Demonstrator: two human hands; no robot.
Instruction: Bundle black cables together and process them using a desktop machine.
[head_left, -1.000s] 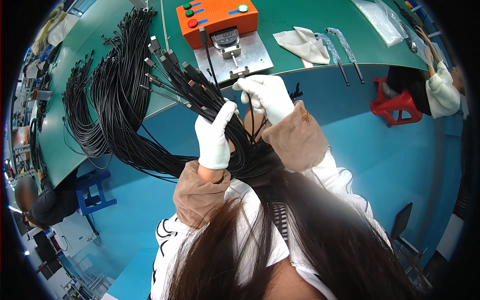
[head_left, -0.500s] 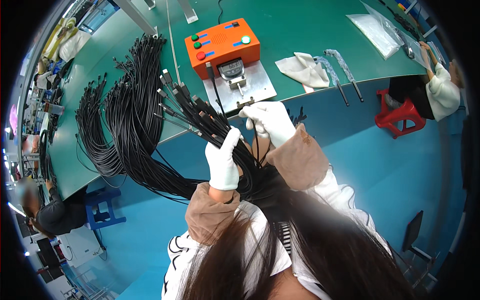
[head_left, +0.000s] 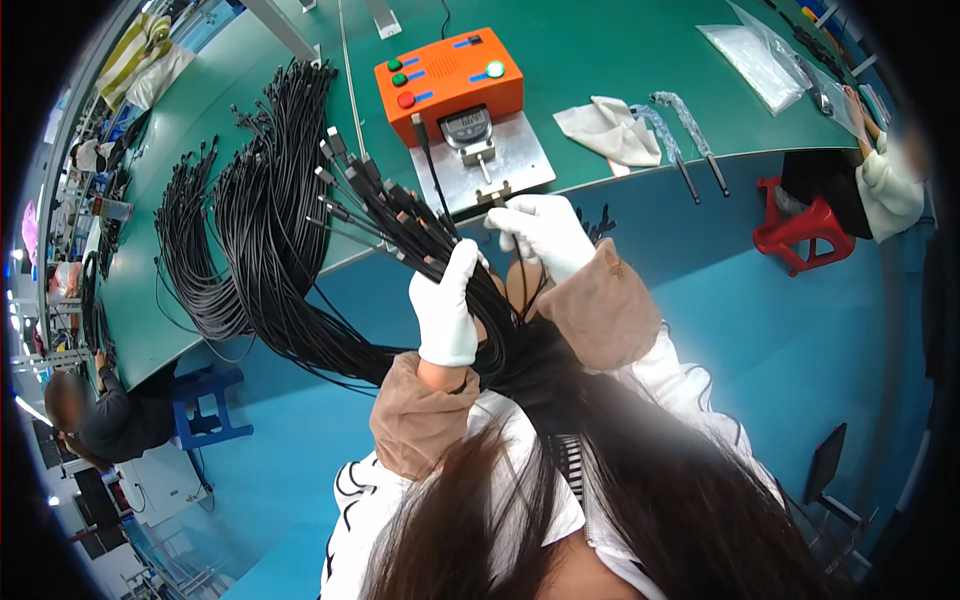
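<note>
White-gloved, my left hand (head_left: 444,320) is closed around a thick bundle of black cables (head_left: 390,212), whose connector ends fan out up and to the left. My right hand (head_left: 550,235), gloved as well, pinches a single black cable (head_left: 521,285) by its upper end. Its fingertips are at the front edge of a metal plate (head_left: 527,158), and they hide the connector. On that plate sits a small digital gauge (head_left: 467,127), fixed in front of an orange box (head_left: 450,72) with coloured buttons. One cable connector stands up just left of the gauge.
More black cables (head_left: 270,220) lie heaped on the green table (head_left: 600,60) at left. To the right are a white cloth (head_left: 605,132), two plastic-wrapped rods (head_left: 690,125) and a clear bag (head_left: 755,65). People sit at both sides, near a red stool (head_left: 800,225) and a blue stool (head_left: 210,405).
Both hands keep their grips, with the right fingertips a little higher at the plate's edge. The whole view has shifted slightly.
</note>
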